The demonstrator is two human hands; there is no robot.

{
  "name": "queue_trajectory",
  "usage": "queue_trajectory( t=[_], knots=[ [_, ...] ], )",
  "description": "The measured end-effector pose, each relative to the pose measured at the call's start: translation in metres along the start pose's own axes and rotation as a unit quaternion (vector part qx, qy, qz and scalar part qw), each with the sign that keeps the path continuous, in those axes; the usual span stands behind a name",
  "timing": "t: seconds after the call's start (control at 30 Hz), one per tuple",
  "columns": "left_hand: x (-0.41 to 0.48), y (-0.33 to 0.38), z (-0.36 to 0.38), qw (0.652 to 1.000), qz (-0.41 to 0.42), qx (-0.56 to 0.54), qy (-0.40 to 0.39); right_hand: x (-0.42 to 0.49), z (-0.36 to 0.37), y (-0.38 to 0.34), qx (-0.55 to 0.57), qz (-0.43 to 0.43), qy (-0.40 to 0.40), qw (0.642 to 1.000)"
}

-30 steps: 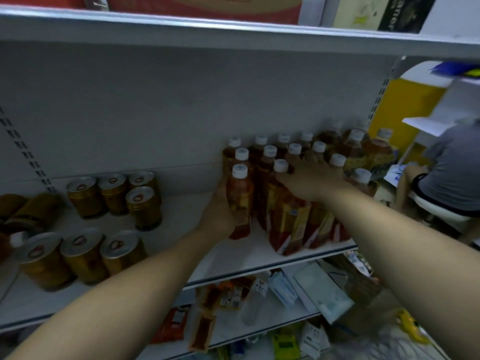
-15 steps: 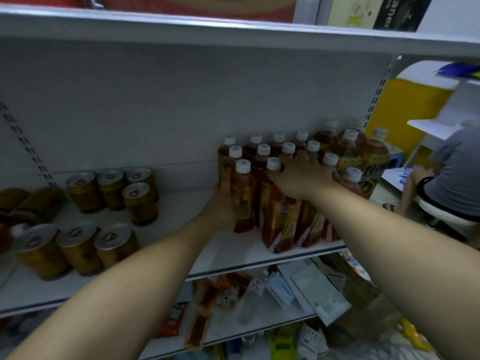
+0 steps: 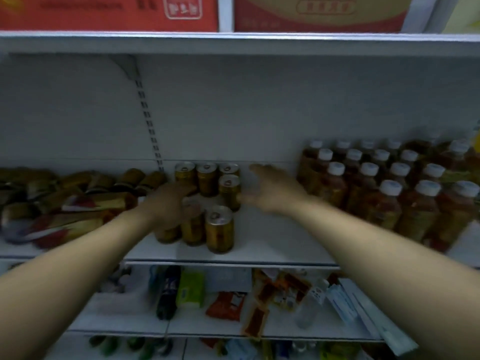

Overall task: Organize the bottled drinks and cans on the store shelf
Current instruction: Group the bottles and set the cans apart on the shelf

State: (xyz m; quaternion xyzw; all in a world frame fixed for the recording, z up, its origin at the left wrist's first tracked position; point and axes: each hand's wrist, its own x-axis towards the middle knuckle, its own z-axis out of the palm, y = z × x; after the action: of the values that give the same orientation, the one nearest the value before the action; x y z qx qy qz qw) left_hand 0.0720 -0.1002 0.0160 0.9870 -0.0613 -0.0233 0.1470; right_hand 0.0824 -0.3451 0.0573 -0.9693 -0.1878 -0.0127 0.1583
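Note:
Several gold cans (image 3: 219, 228) stand in two short rows at the middle of the white shelf (image 3: 272, 252). My left hand (image 3: 168, 203) lies over the front-left cans, fingers bent down onto their tops. My right hand (image 3: 270, 188) hovers blurred just right of the back cans, fingers spread, holding nothing. Several amber tea bottles with white caps (image 3: 389, 198) stand packed in rows at the right of the shelf, apart from both hands.
Toppled bottles and packs (image 3: 65, 206) lie in a heap at the shelf's left. Red cartons (image 3: 109, 11) sit on the shelf above. The lower shelf (image 3: 207, 331) holds loose snack packs, a dark bottle (image 3: 166, 294) and boxes.
Both hands left the tea bottles and moved left to the gold cans. The view swung left, so the bottles now stand at the right.

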Motion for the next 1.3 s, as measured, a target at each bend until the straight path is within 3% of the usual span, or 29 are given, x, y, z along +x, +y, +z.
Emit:
queue_trajectory(
  t=[0.17,0.5,0.77,1.03,1.17,1.3],
  knots=[
    [-0.014,-0.049,0.015,0.997,-0.017,0.055,-0.05,0.0,0.088,-0.041,0.034,-0.005,-0.104,0.994],
    [0.035,-0.06,0.05,0.998,0.044,0.053,0.015,0.023,0.111,-0.03,0.058,0.076,-0.01,0.995],
    [0.088,-0.062,0.042,0.997,0.011,0.081,0.016,0.042,0.119,-0.011,0.026,0.05,-0.021,0.998],
    [0.135,-0.074,0.051,0.987,0.062,0.147,-0.031,0.049,0.123,0.001,0.052,0.028,-0.028,0.998],
    [0.12,-0.068,0.037,0.997,0.054,0.046,-0.026,0.044,0.123,-0.005,0.045,0.02,-0.014,0.999],
    [0.071,-0.069,0.029,0.988,0.006,-0.123,0.097,0.04,0.125,-0.024,0.098,-0.011,-0.039,0.994]
  ],
)
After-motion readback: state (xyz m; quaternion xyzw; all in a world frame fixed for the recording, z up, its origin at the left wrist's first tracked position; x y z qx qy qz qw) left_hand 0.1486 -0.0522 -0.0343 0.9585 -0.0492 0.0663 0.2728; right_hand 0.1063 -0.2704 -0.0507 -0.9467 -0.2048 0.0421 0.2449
